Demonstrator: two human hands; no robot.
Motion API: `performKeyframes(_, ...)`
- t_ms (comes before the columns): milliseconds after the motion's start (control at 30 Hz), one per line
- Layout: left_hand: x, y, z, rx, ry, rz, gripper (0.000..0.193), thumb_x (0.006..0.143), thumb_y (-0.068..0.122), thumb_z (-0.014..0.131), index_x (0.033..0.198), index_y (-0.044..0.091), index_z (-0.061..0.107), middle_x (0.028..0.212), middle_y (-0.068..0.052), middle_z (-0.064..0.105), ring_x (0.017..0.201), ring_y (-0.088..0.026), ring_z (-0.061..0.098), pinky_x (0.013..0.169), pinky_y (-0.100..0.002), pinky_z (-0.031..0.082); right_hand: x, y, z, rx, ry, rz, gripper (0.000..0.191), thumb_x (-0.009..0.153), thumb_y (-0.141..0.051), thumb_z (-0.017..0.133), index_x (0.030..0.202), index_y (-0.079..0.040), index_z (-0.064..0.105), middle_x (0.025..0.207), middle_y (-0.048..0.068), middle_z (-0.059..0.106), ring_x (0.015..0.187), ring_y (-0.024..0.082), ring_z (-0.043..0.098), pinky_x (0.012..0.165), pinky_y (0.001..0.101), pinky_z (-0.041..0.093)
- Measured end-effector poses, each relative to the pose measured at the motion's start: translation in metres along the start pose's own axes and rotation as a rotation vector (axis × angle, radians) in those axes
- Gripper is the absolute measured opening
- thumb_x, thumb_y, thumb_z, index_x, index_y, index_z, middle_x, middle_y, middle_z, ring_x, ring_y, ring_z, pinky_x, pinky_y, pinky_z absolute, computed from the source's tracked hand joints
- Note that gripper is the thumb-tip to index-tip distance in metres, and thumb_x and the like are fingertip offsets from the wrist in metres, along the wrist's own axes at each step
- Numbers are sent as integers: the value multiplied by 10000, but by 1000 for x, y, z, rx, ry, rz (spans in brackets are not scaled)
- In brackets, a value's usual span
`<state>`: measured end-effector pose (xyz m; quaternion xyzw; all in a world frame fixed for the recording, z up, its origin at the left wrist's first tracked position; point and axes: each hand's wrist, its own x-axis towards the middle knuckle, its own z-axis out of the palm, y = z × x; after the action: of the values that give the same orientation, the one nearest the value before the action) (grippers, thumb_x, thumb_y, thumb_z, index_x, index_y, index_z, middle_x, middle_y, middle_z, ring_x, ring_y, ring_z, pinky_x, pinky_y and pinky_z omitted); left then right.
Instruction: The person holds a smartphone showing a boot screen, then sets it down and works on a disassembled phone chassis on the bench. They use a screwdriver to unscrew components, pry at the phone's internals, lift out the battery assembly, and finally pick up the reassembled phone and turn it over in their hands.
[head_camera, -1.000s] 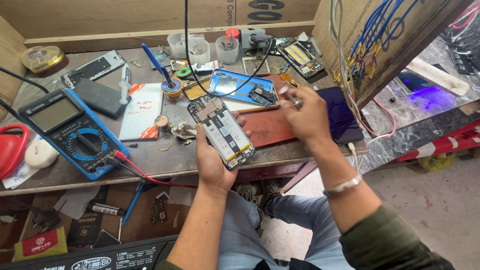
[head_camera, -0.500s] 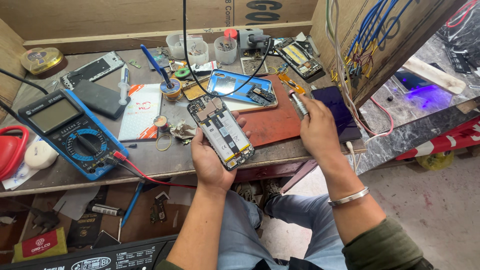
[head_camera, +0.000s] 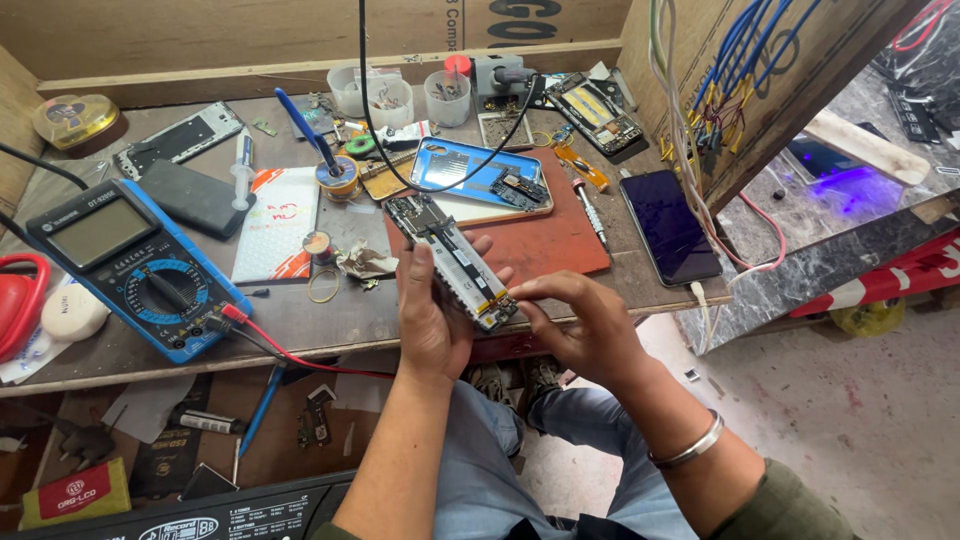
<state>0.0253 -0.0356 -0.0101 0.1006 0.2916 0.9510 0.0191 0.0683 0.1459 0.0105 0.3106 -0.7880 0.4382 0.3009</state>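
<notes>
Opened phone (head_camera: 455, 262), back cover off, board and battery exposed, held above the table's (head_camera: 300, 320) front edge, just in front of the red mat (head_camera: 545, 245).

Left hand (head_camera: 432, 318): closed round the phone from below, thumb up along its left side, fingers wrapped behind. Phone tilted, lower end toward the person. Forearm rises from the lap, wrist bent back.

Right hand (head_camera: 580, 325): fingers narrowed, thumb and forefinger pinched at the phone's lower right corner. Whether a small part or tool sits in the pinch cannot be told. Wrist with metal bangle (head_camera: 690, 445), elbow low to the right.

Step, as judged: fine work at the bottom end of the open phone, picking at or seating a small piece. Next move likely calls for a steady left grip and a small, precise pull or press from the right fingertips.

Nearby: blue multimeter (head_camera: 130, 265) at the left, a second opened phone (head_camera: 480, 180) behind the mat.
</notes>
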Motion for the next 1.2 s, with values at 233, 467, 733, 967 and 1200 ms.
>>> performKeyframes(233, 0, 0, 2, 76, -2, -1, 651, 970, 398, 681, 1416, 80, 329, 1196, -121, 555, 1249, -302, 628, 874, -539, 658, -2, 4, 1, -6, -60, 76, 253, 915, -27, 769, 1106, -66, 608, 1033, 83, 769, 968, 229, 781, 819, 335, 616)
performKeyframes(467, 1, -4, -2, 69, 10, 2, 746, 939, 398, 717, 1446, 73, 277, 1185, -126, 562, 1237, -304, 635, 854, -538, 665, -4, 9, -2, 13, -92, 56, 219, 919, -28, 759, 1091, -70, 631, 1049, 71, 772, 983, 222, 780, 847, 331, 619)
performKeyframes(733, 2, -4, -2, 71, 17, 0, 793, 929, 397, 726, 1477, 81, 247, 1186, -136, 565, 1231, -308, 635, 854, -546, 662, -7, 14, -5, -15, -108, 43, 220, 894, -36, 778, 1073, -77, 658, 1039, 70, 777, 980, 226, 783, 847, 335, 623)
performKeyframes(967, 2, -5, -1, 80, 24, 5, 865, 918, 389, 734, 1514, 91, 183, 1193, -152, 564, 1231, -314, 635, 855, -546, 663, -8, 19, -5, -19, -125, 44, 222, 880, -27, 782, 1067, -81, 675, 1028, 65, 774, 970, 219, 780, 845, 335, 621)
performKeyframes(1200, 2, -4, -1, 90, 29, -4, 878, 913, 393, 742, 1522, 99, 181, 1194, -153, 563, 1236, -311, 634, 866, -548, 661, -7, 21, -7, 15, -147, 9, 221, 880, -16, 768, 1045, -77, 635, 1065, 68, 775, 1000, 234, 778, 861, 337, 625)
